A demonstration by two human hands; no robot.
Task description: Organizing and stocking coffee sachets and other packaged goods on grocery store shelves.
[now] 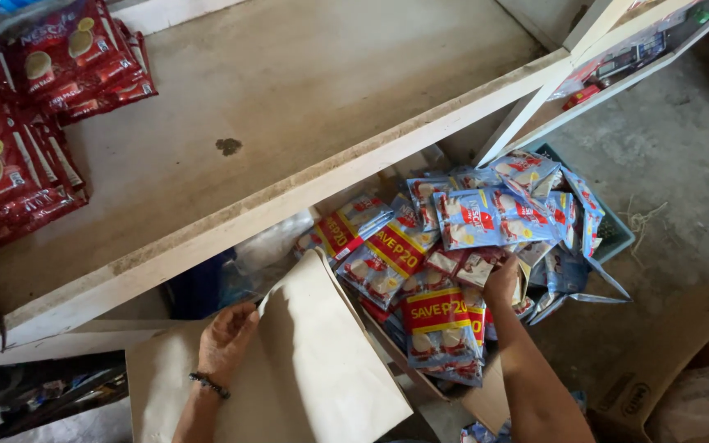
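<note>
Right fingers: hidden among the sachet packs, so cannot tell if closed on one or only pushing between them.
Right hand (500, 283): reached down into the heap of blue sachet packs (445, 246), wrist up, forearm coming from the lower right.
Left fingers (244, 316): curled over the edge of the cardboard flap (313, 361), gripping it lightly.
Left hand (225, 340): resting on the flap near its upper left corner, a dark bead bracelet (209, 384) on the wrist; seems to press the flap outward, probably to keep the box mouth free for the other hand.
Blue sachet packs: piled loose in the open cardboard box (486, 398), under the shelf edge, many with a yellow and red band; some spread over onto the teal plastic basket (617, 234) just beside, at the right.
Cardboard flap: bent open toward the person, covering the lower left of the box.
Wooden shelf (289, 107): above the box, pale and worn, with a dark stain near the middle.
Red sachet packs (34, 107): stacked at the left end of the shelf, well apart from both hands.
Second cardboard box (674, 361): on the concrete floor at the lower right.
</note>
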